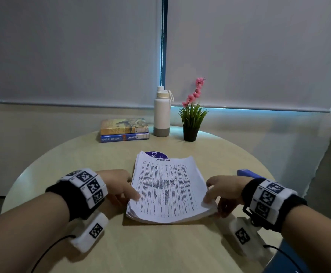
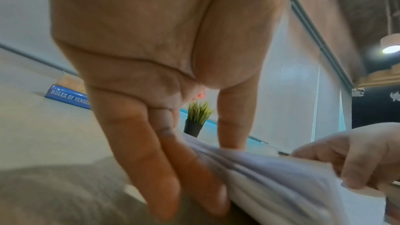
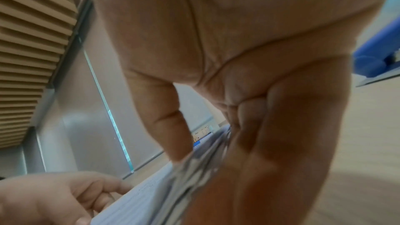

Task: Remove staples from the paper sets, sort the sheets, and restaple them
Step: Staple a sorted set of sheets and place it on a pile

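Both forearms are bare, with no sleeves seen. A black band is worn around each wrist, just behind the left hand (image 1: pixel 119 186) and the right hand (image 1: pixel 224 192). On top of each band a row of white blocks is fixed, each printed with a black square code marker. Below each wrist a white housing is mounted, marked with one more such code. A thin black cable is led back from each housing. On the right wrist a black bracket is seen between band and housing.
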{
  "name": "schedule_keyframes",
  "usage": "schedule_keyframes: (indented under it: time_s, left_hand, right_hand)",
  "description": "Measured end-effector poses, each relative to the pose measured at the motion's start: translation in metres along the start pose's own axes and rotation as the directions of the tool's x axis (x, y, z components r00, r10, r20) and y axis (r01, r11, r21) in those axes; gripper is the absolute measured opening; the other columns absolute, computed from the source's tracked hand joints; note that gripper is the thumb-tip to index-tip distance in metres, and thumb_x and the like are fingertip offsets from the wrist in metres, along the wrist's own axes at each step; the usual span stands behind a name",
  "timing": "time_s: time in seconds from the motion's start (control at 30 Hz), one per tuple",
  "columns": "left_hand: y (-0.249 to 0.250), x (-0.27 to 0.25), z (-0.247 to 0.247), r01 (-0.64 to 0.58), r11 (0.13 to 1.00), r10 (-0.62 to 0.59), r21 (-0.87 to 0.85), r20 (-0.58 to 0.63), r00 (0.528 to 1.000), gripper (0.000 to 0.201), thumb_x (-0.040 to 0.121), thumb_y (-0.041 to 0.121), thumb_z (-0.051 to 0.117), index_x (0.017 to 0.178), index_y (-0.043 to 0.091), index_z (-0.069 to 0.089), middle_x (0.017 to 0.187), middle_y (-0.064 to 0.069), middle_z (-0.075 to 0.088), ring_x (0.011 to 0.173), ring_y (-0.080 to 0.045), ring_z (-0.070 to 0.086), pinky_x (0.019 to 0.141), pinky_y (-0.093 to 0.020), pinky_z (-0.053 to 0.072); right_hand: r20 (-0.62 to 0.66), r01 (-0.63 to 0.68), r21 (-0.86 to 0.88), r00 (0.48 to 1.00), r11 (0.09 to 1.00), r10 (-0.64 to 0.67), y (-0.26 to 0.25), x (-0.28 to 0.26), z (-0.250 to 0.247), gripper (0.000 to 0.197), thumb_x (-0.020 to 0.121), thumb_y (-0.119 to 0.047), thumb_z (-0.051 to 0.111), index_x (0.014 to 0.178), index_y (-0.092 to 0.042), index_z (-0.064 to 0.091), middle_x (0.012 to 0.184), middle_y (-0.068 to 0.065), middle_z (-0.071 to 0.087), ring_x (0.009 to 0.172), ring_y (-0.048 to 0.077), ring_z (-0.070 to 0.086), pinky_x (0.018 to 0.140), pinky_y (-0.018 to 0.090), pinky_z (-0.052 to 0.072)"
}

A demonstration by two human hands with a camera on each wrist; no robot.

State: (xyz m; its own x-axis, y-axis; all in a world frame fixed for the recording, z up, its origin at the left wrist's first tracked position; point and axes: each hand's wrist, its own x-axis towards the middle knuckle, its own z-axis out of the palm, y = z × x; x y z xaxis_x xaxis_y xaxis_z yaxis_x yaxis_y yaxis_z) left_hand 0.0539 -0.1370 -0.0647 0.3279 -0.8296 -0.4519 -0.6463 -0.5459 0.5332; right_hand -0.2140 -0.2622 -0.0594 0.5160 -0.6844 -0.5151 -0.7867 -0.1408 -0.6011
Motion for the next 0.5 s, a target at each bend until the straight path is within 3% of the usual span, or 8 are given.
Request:
schedule_keyframes:
  time_s: [0.07,0.13,0.2,0.27,0.37,0.5]
  left_hand:
    - [-0.003,-0.002,-0.001,0.0,1.0,0.001,-0.021,0.036,0.999,0.023,0.083,0.009,0.073,0.098,0.021,0.059,0.103,-0.009,0.073,0.088,-0.022,0.069,0.077,-0.035,0.059]
    - [-0.004,0.002,-0.001,0.005,1.0,-0.005,0.0,0.027,1.0,0.026,0.083,0.005,0.071,0.095,0.024,0.058,0.101,-0.007,0.073,0.094,-0.023,0.069,0.085,-0.039,0.058]
    - [-0.002,0.009,-0.002,0.023,0.999,-0.02,0.049,-0.048,0.999,0.028,0.084,0.006,0.071,0.107,0.018,0.061,0.099,-0.003,0.072,0.097,-0.024,0.069,0.088,-0.04,0.058]
    - [0.002,0.018,-0.006,0.055,0.994,-0.041,0.096,-0.151,0.988,0.04,0.085,0.01,0.07,0.123,0.011,0.058,0.107,-0.003,0.071,0.098,-0.021,0.068,0.091,-0.036,0.056]
    - [0.012,0.023,-0.011,0.111,0.956,-0.037,0.271,-0.263,0.964,0.046,0.091,0.018,0.065,0.134,0.008,0.05,0.128,-0.005,0.062,0.111,-0.019,0.061,0.086,-0.023,0.045]
    - [0.017,0.035,-0.014,0.165,0.894,-0.039,0.418,-0.292,0.955,0.047,0.093,0.022,0.061,0.136,0.008,0.049,0.135,-0.006,0.057,0.123,-0.021,0.055,0.094,-0.026,0.042]
  right_hand:
    - [0.049,0.003,0.024,0.999,1.0,-0.004,0.001,-0.003,0.001,0.028,0.086,0.002,0.057,0.111,-0.009,0.05,0.081,0.018,0.063,0.054,0.026,0.064,0.058,0.035,0.058]
    - [0.001,0.004,0.03,1.0,1.0,-0.004,-0.003,0.004,0.003,0.035,0.085,0.006,0.057,0.114,-0.011,0.046,0.083,0.019,0.062,0.055,0.026,0.065,0.059,0.036,0.058]
    - [-0.087,0.013,0.035,0.996,0.999,-0.01,-0.011,0.015,0.004,0.038,0.085,0.007,0.057,0.118,-0.008,0.048,0.082,0.017,0.063,0.054,0.025,0.065,0.06,0.037,0.058]
    - [-0.153,0.017,0.008,0.988,1.0,-0.016,-0.022,0.024,0.004,0.034,0.085,0.007,0.057,0.116,-0.005,0.052,0.078,0.015,0.064,0.053,0.022,0.065,0.062,0.036,0.058]
    - [-0.162,-0.003,0.015,0.987,1.0,0.005,-0.037,0.035,0.003,0.038,0.084,0.01,0.054,0.121,0.004,0.052,0.085,0.021,0.066,0.071,0.031,0.068,0.08,0.046,0.057]
    - [-0.181,-0.016,-0.042,0.983,0.999,0.009,-0.044,0.049,0.003,0.043,0.08,0.009,0.058,0.122,0.005,0.055,0.107,0.023,0.067,0.091,0.034,0.068,0.088,0.046,0.054]
